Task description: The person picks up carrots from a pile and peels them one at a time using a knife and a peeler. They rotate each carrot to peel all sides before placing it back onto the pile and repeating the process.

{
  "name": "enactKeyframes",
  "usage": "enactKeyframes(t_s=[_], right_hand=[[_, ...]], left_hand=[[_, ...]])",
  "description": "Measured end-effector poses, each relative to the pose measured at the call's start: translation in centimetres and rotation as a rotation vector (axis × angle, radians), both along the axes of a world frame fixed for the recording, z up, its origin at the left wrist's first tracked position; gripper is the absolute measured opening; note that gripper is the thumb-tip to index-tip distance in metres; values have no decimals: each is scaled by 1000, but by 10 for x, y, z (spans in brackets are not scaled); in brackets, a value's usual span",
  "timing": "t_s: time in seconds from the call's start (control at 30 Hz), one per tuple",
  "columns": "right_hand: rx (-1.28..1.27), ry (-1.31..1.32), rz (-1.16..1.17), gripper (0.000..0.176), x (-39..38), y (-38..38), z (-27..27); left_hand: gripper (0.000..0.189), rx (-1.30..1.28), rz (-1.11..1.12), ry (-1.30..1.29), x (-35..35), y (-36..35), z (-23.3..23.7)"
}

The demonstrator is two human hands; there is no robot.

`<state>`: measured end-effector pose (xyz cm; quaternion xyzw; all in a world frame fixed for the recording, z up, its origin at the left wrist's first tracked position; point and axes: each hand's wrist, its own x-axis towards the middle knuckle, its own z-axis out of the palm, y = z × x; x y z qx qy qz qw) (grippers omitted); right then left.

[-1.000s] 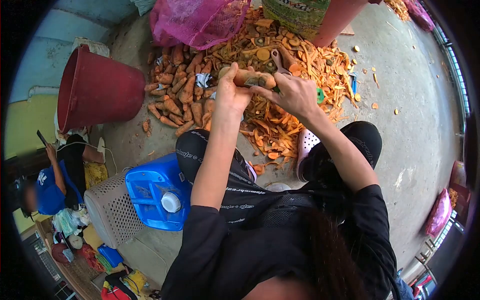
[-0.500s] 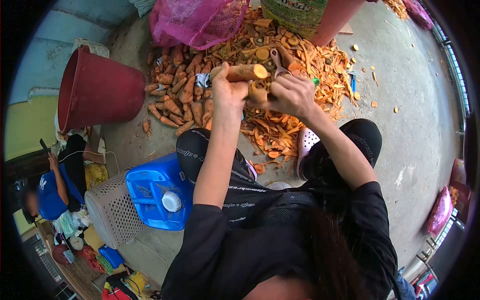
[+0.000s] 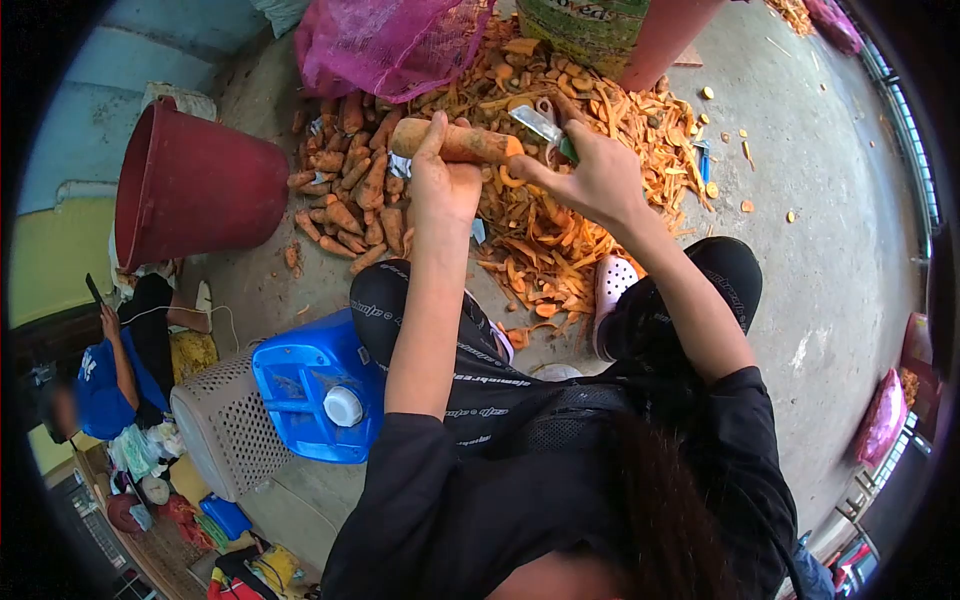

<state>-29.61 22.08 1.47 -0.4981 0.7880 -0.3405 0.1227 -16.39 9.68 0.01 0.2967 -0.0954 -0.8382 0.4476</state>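
My left hand (image 3: 445, 185) is closed around a thick carrot (image 3: 462, 144), held crosswise above the peelings. The carrot's right end is cut, and my right thumb reaches to it. My right hand (image 3: 602, 180) is closed on a small knife with a green handle (image 3: 569, 150); its pale blade (image 3: 537, 122) points up and left. A pinkish loop-shaped handle (image 3: 546, 106) shows beside the blade. Beneath my hands spreads a heap of orange peelings and cut ends (image 3: 550, 245). Whole carrots (image 3: 345, 205) are piled to its left.
A dark red bucket (image 3: 205, 185) stands at left, and a blue jerrycan (image 3: 300, 385) by my leg. A pink mesh bag (image 3: 390, 45) and a green-printed sack (image 3: 580, 30) border the heap. A blue-handled tool (image 3: 705, 165) lies at right. Another person (image 3: 110, 380) sits far left.
The carrot has shifted left and now shows more of its length. My right hand has turned and opened out from it, bringing the knife blade into view.
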Motion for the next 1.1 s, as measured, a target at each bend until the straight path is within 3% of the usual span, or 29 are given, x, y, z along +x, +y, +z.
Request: enactKeyframes(t_s=[0.07,0.13,0.5,0.7,0.9,1.0,1.03,1.1], right_hand=[[-119,263,11,76,6,1,2],[-109,296,-6,76,8,-4,-4],[-84,301,-13,73,8,-7,-11],[21,329,41,62,12,-7,-12],[-84,382,70,57,19,-7,-21],[-98,88,92,58,3,0,-11],[115,-53,57,60,-5,3,4],[1,-195,-16,64,-23,5,6]], left_hand=[[28,-25,-17,-32,-4,7,8],[28,-47,-32,-16,-5,10,7],[27,-71,-99,7,-5,13,5],[28,-50,-69,-11,-5,15,3],[27,-1,-34,1,-2,12,-5],[28,3,-6,-19,-2,12,5],[29,15,14,-30,0,13,8],[32,-29,-4,-73,2,13,7]])
